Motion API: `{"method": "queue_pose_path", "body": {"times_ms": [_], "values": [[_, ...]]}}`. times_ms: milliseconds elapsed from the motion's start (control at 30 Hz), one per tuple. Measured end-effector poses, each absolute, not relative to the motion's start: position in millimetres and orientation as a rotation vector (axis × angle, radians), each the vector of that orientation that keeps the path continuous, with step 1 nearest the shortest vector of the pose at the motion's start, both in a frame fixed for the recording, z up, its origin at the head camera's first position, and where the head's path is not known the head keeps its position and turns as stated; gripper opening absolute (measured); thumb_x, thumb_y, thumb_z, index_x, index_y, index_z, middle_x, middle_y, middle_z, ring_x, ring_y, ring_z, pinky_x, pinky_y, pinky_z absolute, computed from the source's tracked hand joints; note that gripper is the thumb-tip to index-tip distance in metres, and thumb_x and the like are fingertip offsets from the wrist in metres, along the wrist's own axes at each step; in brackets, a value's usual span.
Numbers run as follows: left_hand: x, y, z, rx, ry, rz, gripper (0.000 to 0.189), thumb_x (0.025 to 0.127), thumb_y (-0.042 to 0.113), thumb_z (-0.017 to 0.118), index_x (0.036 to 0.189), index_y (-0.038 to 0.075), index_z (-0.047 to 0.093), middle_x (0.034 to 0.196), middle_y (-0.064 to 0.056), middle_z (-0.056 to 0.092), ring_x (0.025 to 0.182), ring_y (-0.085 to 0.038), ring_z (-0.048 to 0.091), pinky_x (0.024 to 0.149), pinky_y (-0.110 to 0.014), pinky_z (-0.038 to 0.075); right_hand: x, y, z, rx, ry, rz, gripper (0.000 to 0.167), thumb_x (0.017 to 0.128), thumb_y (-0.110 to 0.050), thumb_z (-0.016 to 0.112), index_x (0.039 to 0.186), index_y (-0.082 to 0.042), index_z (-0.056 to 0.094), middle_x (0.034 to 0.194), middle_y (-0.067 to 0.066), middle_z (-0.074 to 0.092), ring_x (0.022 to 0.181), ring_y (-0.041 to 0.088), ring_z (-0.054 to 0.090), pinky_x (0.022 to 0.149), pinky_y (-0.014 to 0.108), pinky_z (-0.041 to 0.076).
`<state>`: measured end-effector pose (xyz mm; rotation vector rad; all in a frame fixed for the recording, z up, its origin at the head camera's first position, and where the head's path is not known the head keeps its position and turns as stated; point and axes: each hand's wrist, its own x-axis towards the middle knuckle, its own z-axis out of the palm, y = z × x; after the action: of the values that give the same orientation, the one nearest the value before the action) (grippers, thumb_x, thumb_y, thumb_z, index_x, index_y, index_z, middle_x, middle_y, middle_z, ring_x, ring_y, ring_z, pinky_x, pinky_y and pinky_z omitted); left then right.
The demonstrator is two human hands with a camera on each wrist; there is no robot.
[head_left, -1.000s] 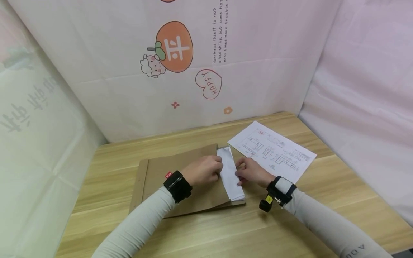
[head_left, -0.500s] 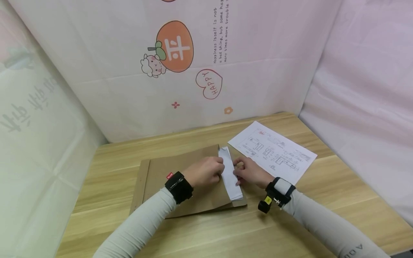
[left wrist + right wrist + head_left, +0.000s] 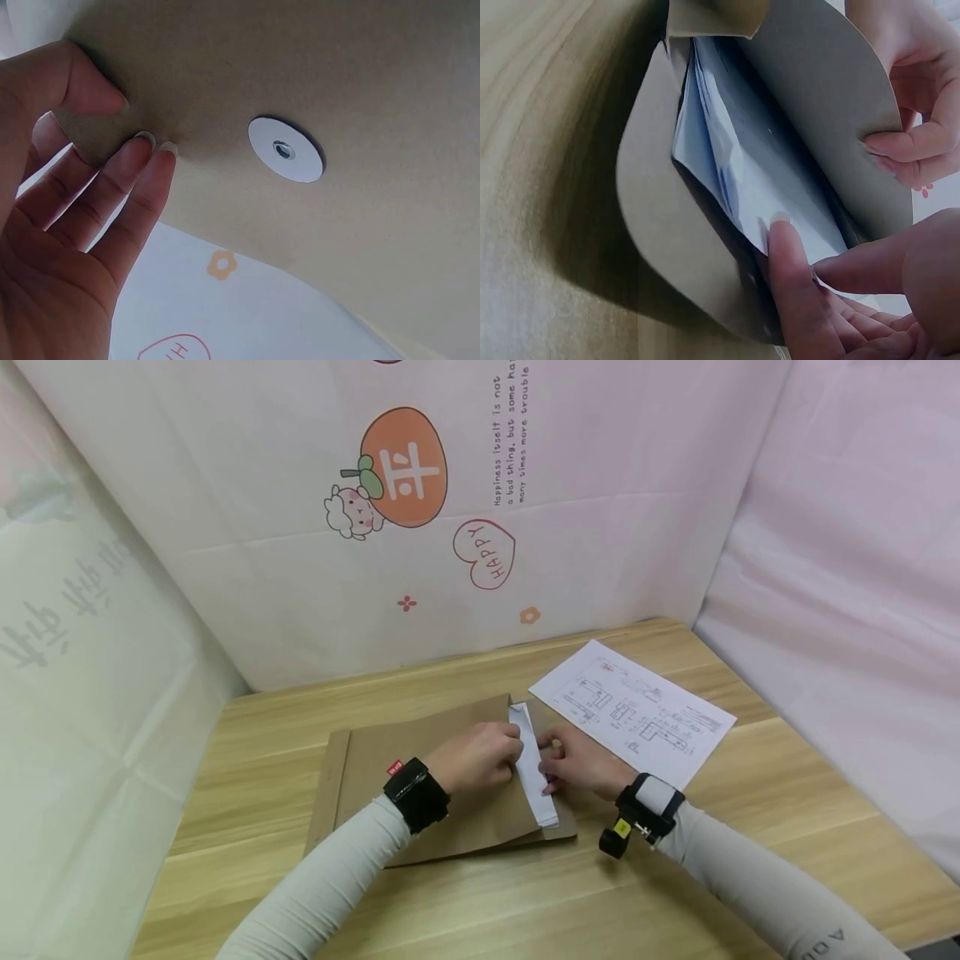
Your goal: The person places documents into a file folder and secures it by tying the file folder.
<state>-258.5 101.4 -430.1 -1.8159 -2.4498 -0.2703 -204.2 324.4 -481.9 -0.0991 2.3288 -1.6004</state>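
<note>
Less white paper (image 3: 534, 766) is exposed at the envelope mouth than a second ago; the right hand (image 3: 577, 762) has been moved closer to the left hand (image 3: 480, 756).

Head view: brown envelope (image 3: 420, 777) is laid flat on the wooden table (image 3: 525, 893), long axis left to right, mouth toward the right. Its upper edge is gripped by the left hand; the sheets are pressed by the right hand's curled fingers. A printed drawing sheet (image 3: 637, 710) is seen just beside.

Left wrist view: a white clasp disc (image 3: 286, 149) is borne on the envelope face, touched by fingertips (image 3: 146, 142).

Right wrist view: stacked sheets are held inside the gaping envelope.
</note>
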Motion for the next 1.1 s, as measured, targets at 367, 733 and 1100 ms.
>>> {"method": "queue_pose_path", "body": {"times_ms": [367, 733, 1100], "values": [[-258.4, 101.9, -430.8, -1.809, -2.444, -0.259, 0.021, 0.080, 0.003, 0.073, 0.074, 0.017, 0.059, 0.081, 0.005, 0.045, 0.072, -0.008, 0.044, 0.065, -0.020, 0.036, -203.7, 315.1, -486.0, -0.157, 2.256, -1.652, 0.040, 0.100, 0.003, 0.053, 0.136, 0.011, 0.040, 0.088, 0.021, 0.068, 0.073, 0.027, 0.072, 0.070, 0.039, 0.062], [-258.5, 102.4, -429.6, -1.818, -2.452, -0.297, 0.018, 0.080, 0.001, 0.071, 0.078, 0.016, 0.063, 0.083, 0.006, 0.049, 0.074, -0.007, 0.048, 0.067, -0.019, 0.040, -205.8, 304.6, -485.4, -0.140, 2.203, -1.658, 0.039, 0.098, 0.004, 0.052, 0.135, 0.012, 0.041, 0.095, 0.021, 0.069, 0.077, 0.025, 0.071, 0.072, 0.039, 0.062], [-257.9, 102.2, -431.3, -1.805, -2.434, -0.316, 0.020, 0.081, 0.001, 0.072, 0.075, 0.017, 0.062, 0.081, 0.006, 0.050, 0.072, -0.007, 0.047, 0.065, -0.018, 0.039, -209.9, 294.2, -482.0, -0.298, 2.155, -1.586, 0.030, 0.096, 0.006, 0.050, 0.126, 0.005, 0.052, 0.106, 0.014, 0.068, 0.089, 0.022, 0.068, 0.076, 0.037, 0.059]]}}
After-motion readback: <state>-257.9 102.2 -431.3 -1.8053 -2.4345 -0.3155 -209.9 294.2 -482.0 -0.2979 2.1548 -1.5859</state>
